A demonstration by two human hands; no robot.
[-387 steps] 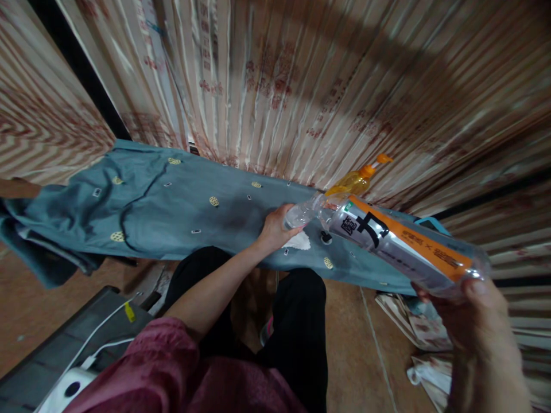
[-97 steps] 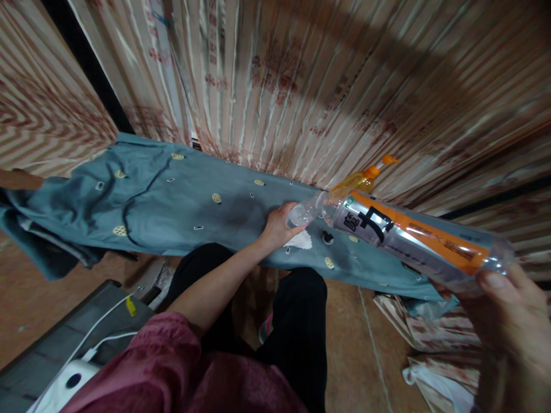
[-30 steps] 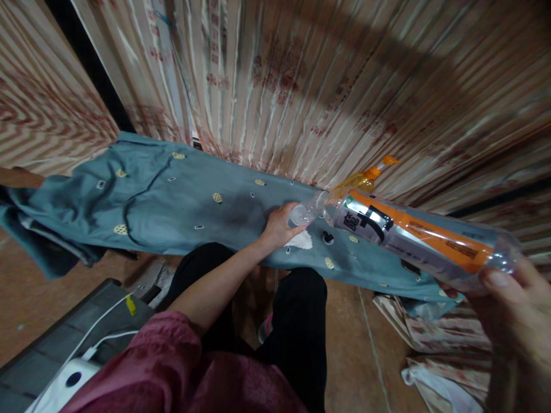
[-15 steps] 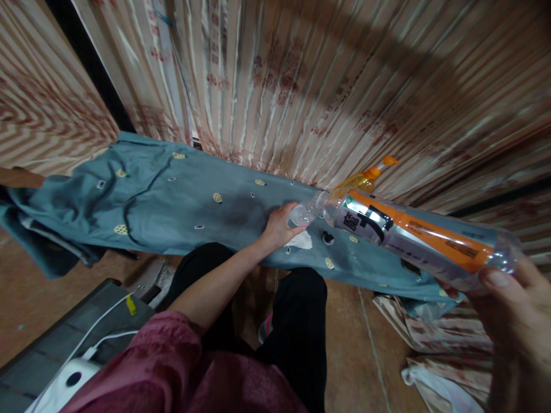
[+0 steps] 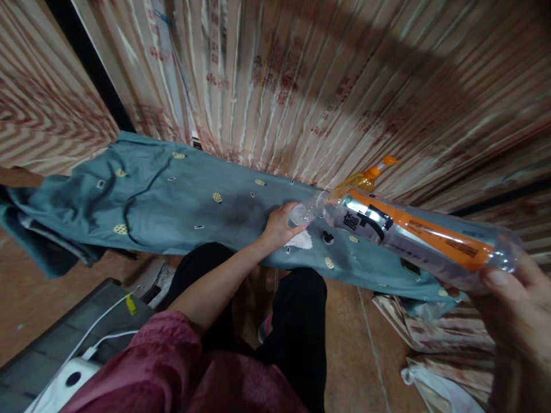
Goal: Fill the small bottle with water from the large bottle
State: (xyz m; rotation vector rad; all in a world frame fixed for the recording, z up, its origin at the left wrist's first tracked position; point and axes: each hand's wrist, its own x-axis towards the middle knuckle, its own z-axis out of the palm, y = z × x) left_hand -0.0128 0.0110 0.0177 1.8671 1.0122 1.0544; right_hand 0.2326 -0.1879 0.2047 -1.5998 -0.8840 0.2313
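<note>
My left hand is closed round a small clear plastic bottle, tilted over the cloth with its neck pointing right. In my right hand is a large clear plastic bottle with an orange and silver label, gripped near its base. It leans down to the left, its mouth against or very close to the small bottle's mouth. Whether liquid passes between them I cannot tell. Under the small bottle lies a white piece of paper or tissue. A small black object rests to the right of it.
A yellow bottle with an orange pump stands behind the large bottle. Green-blue patterned cloth covers the long bench against a pleated curtain. A dark phone-like object lies at right. A white device with cables sits at lower left.
The large bottle has turned very slightly in my right hand. Everything else holds its place.
</note>
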